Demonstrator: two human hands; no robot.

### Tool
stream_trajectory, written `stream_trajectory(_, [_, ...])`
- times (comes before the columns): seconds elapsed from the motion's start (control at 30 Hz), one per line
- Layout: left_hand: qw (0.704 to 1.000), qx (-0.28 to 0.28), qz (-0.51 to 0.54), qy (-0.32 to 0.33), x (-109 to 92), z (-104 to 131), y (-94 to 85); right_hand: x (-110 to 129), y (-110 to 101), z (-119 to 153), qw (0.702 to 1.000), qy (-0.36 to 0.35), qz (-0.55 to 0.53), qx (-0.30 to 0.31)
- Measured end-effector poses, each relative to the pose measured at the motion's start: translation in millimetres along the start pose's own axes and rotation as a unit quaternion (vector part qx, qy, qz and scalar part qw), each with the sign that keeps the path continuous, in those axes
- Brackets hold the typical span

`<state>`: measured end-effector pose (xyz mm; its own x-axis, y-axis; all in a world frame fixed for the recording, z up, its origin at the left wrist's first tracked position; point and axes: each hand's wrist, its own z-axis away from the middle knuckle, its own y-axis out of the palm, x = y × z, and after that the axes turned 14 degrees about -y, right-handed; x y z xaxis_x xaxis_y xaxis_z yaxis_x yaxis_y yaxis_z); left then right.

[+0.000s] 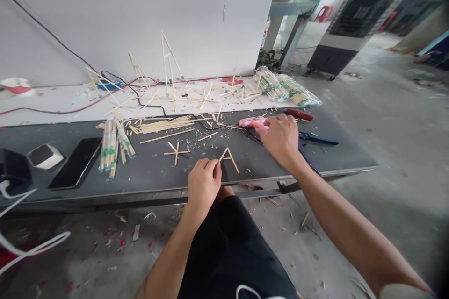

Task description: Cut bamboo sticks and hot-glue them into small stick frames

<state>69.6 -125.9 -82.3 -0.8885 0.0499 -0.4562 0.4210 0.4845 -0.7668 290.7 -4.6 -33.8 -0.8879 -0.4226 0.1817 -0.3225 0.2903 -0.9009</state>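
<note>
Near the table's front edge, my left hand (pixel 205 177) is closed in a pinch on one leg of a small A-shaped frame of thin wooden sticks (pixel 229 158). My right hand (pixel 280 140) is closed round the rear of a pink hot glue gun (pixel 251 122), its nozzle towards the left; the palm hides the handle. Left of the frame lies a star shape of crossed sticks (pixel 177 153). Behind it is a pile of loose sticks (pixel 164 124). Blue-handled pliers (pixel 317 138) and a dark red-handled tool (pixel 299 115) lie beside my right hand.
Stick letters, including a tall A (pixel 168 58), lean along the white wall. Plastic-wrapped stick packs (pixel 277 85) lie at the back right, with more wrapped sticks (pixel 111 145) at left beside a phone (pixel 75 163). Black and red cables cross the table. An air cooler (pixel 358 18) stands beyond.
</note>
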Motion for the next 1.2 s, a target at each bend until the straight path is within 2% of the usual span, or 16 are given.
stream_trajectory(0.03, [1.0, 0.005, -0.003, -0.002, -1, 0, -0.2, 13, 0, 8, 0.999, -0.041, -0.018, -0.024])
stream_trajectory(0.1, [1.0, 0.016, -0.008, -0.007, -2, 0, -0.6, 39, 4, 23, 0.984, -0.146, -0.103, 0.011])
stream_trajectory(0.2, [0.999, 0.027, -0.013, -0.014, -2, 0, -1.0, 64, 15, 34, 0.967, -0.193, -0.159, 0.057])
stream_trajectory(0.33, [0.999, 0.028, -0.02, -0.016, -3, 1, -0.9, 70, 25, 34, 0.965, -0.186, -0.173, 0.069])
stream_trajectory(0.53, [0.998, 0.037, -0.045, -0.019, -5, 1, -1.6, 72, 23, 34, 0.962, -0.204, -0.159, 0.08])
stream_trajectory(1.2, [0.994, 0.051, -0.091, -0.01, -12, -1, -5.4, 75, 31, 44, 0.974, -0.164, -0.154, 0.038])
